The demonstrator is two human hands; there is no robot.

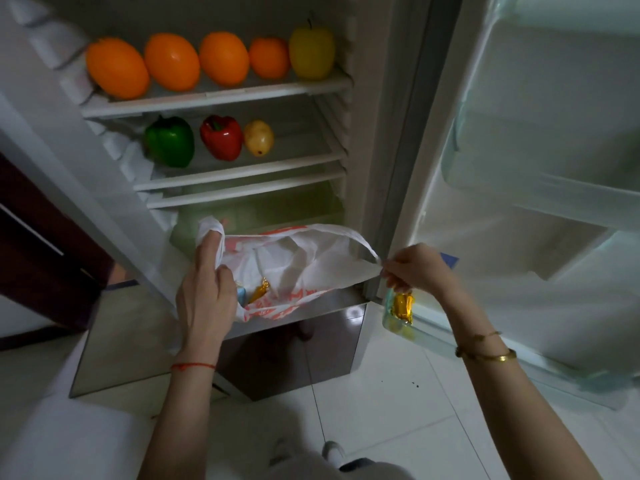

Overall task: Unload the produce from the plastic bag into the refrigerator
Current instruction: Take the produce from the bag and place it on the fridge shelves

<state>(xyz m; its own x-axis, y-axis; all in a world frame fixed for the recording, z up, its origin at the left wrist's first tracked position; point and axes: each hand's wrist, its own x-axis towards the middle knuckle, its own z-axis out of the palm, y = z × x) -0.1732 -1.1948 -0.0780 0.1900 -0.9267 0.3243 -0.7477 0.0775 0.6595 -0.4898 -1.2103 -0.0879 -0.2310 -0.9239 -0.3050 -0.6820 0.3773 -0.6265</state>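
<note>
A white plastic bag (311, 261) with orange print hangs open at the refrigerator's lower ledge. My left hand (206, 292) grips its left handle, fingers curled round the plastic. My right hand (415, 268) pinches the right handle and also holds a small clear packet (400, 308) with something yellow inside. Inside the bag lie a golden wrapped piece (259, 291) and a bluish item (241, 295), partly hidden by my left hand. On the top shelf sit several oranges (171, 62) and a yellow pepper (311, 51). The lower shelf (242, 169) holds a green pepper (169, 142), a red pepper (221, 136) and a yellowish fruit (259, 137).
The refrigerator door (536, 168) stands open on the right with pale door bins. A greenish crisper drawer (263, 209) sits behind the bag. A dark cabinet (34, 244) is on the left. White tiled floor (398, 410) lies below, with my shoe (332, 450) on it.
</note>
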